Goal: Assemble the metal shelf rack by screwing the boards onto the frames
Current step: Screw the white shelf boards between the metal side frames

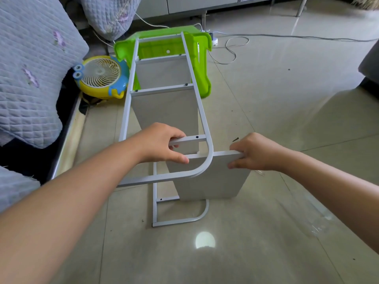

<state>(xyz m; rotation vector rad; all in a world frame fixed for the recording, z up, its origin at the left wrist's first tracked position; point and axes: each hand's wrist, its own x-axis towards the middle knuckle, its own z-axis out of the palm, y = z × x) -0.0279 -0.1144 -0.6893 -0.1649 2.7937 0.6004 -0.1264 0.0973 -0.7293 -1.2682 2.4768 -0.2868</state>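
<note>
The white metal rack lies on its side on the tiled floor. Its upper frame (202,111) faces me, and the lower frame (154,201) rests on the floor. Two grey boards (164,111) farther back sit between the frames with dark screws in the crossbars. My left hand (162,144) grips the near crossbar (196,138) of the upper frame. My right hand (252,153) holds the right end of the nearest grey board (211,181), thumb under and fingers over its edge. That board stands on edge between the frames and sticks out to the right past the curved corner.
A green plastic stool (202,58) lies under the rack's far end. A yellow and blue fan (101,75) stands at the left beside a quilted sofa (30,68). White cables (231,48) trail at the back. A dark screw (235,138) lies on the floor near my right hand.
</note>
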